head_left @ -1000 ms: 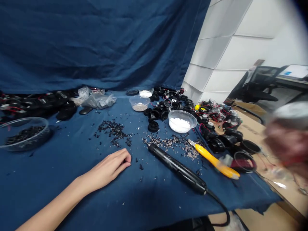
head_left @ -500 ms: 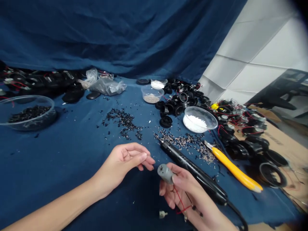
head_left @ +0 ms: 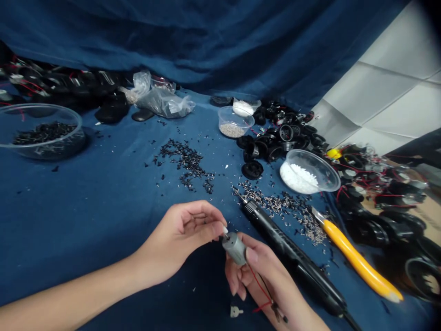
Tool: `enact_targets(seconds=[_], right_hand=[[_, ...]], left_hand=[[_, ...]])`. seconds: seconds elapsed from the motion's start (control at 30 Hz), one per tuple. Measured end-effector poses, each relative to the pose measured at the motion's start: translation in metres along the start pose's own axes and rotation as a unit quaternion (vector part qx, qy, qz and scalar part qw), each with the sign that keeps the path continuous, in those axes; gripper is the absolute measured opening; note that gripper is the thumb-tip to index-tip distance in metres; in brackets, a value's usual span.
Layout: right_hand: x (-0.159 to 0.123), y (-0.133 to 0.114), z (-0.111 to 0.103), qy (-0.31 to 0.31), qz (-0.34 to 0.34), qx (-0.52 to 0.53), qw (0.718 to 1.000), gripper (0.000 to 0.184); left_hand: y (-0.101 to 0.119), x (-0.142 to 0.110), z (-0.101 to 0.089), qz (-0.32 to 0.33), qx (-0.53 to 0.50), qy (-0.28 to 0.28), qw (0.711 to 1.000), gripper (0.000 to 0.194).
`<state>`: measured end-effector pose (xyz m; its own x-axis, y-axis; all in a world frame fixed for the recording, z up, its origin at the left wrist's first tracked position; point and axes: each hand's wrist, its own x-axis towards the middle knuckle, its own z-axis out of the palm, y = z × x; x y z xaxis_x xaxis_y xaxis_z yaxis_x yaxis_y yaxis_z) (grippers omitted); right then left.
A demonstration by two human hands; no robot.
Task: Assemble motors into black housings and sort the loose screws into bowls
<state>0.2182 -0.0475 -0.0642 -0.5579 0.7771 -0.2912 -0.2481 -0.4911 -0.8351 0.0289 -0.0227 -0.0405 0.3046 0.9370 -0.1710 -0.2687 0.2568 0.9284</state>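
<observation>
A small grey electric motor (head_left: 235,249) is gripped in my right hand (head_left: 255,262), its shaft end facing up and left. Red and black wires (head_left: 259,282) trail from it down along my palm. Thumb and forefinger of my left hand (head_left: 196,230) pinch a small white plastic piece (head_left: 225,230) at the motor's shaft; whether it sits on the shaft I cannot tell. Below my right hand lies a small whitish part (head_left: 236,311) on the blue cloth (head_left: 103,202). The black electric screwdriver (head_left: 289,255) lies just beyond my right hand.
To the right lies a yellow utility knife (head_left: 361,259). Loose screws (head_left: 285,204) and black screws (head_left: 186,158) are scattered ahead. Clear tubs hold white pieces (head_left: 299,179), small metal bits (head_left: 231,130) and black screws (head_left: 44,133). Black housings (head_left: 275,133) and wired parts (head_left: 379,177) are piled at right.
My left hand has closed in on the motor, and the white piece now shows between its fingertips at the shaft. The view has shifted, moving the table items rightward and most of them up.
</observation>
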Motion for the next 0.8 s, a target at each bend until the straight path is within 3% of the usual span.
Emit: enact_targets(seconds=[0.2,0.37,0.57,0.8], right_hand=[[0.001,0.000,-0.004,0.004,-0.002,-0.012,1.000,0.036],[0.006,0.002,-0.008,-0.014,0.014,0.003,1.000,0.034],[0.009,-0.006,-0.012,-0.017,0.045,-0.055,0.997,0.031],[0.007,-0.017,-0.013,-0.019,0.075,-0.175,0.982,0.031]], left_hand=[[0.000,0.003,-0.001,0.000,0.031,-0.002,1.000,0.008],[0.000,0.002,-0.002,0.032,0.140,0.007,0.990,0.005],[0.003,0.005,-0.012,0.075,0.290,-0.043,0.953,0.009],[0.008,0.004,-0.023,0.110,0.393,-0.122,0.905,0.009]])
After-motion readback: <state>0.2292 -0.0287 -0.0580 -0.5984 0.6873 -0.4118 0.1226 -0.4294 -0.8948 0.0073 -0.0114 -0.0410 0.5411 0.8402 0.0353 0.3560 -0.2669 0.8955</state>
